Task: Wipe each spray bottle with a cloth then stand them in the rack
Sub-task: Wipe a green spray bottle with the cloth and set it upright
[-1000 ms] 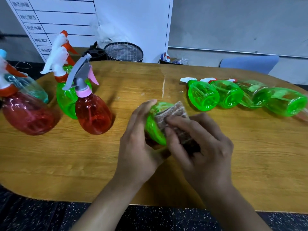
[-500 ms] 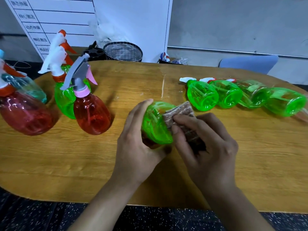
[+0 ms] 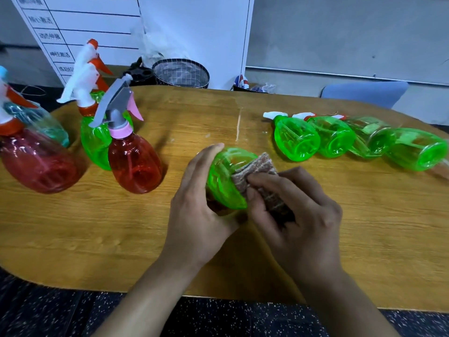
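My left hand [image 3: 196, 205] grips a green spray bottle [image 3: 224, 177] lying on its side above the wooden table [image 3: 121, 229], base toward me. My right hand [image 3: 298, 215] pinches a brownish cloth [image 3: 257, 176] against the bottle's right side. The bottle's spray head is hidden behind my hands. Several more green bottles lie in a row at the right, from the nearest one [image 3: 295, 138] to the last one [image 3: 418, 152].
Upright bottles stand at the left: a red one with a grey and pink trigger [image 3: 133, 161], a green one [image 3: 94, 139] behind it, a large red one [image 3: 36, 159]. A wire mesh basket [image 3: 181, 72] and a blue chair back [image 3: 364, 93] sit beyond the table's far edge.
The cloth has slid toward the right along the bottle's side, baring more of the green base. My left hand keeps its hold.
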`<act>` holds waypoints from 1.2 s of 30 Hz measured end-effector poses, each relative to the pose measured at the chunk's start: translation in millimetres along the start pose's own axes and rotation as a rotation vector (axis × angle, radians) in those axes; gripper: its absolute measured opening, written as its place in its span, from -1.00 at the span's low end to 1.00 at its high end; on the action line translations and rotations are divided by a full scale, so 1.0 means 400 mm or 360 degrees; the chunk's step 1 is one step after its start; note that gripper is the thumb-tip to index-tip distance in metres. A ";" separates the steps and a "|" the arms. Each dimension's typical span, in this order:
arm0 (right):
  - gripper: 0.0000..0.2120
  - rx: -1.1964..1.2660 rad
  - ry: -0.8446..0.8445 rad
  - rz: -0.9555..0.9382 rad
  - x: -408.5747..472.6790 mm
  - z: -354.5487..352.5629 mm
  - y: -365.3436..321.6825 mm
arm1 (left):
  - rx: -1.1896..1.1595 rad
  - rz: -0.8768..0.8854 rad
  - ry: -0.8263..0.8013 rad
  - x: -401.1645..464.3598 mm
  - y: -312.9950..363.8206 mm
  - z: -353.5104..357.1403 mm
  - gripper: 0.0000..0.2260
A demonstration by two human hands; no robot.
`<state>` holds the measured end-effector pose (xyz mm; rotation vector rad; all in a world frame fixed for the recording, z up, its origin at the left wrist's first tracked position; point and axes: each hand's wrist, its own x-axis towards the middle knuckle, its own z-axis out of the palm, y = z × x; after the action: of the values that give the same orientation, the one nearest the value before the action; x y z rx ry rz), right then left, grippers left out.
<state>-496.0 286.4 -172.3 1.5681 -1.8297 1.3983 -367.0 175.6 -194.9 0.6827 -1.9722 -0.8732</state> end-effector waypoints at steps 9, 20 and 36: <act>-0.89 0.0501 0.0090 0.0417 0.008 0.004 0.000 | 0.0013 -0.0025 -0.0039 -0.014 -0.021 -0.001 -0.09; -0.92 0.0868 -0.0091 0.1100 -0.002 0.049 0.036 | -0.0293 -0.0166 -0.0222 -0.041 -0.028 -0.025 -0.61; -0.93 0.0818 -0.0252 0.1120 -0.018 0.074 0.046 | -0.0173 -0.0332 -0.0190 -0.019 -0.088 -0.045 -0.10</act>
<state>-500.8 263.6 -199.6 1.3060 -2.3913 2.2528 -343.3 154.1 -218.9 0.7986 -1.9657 -1.1624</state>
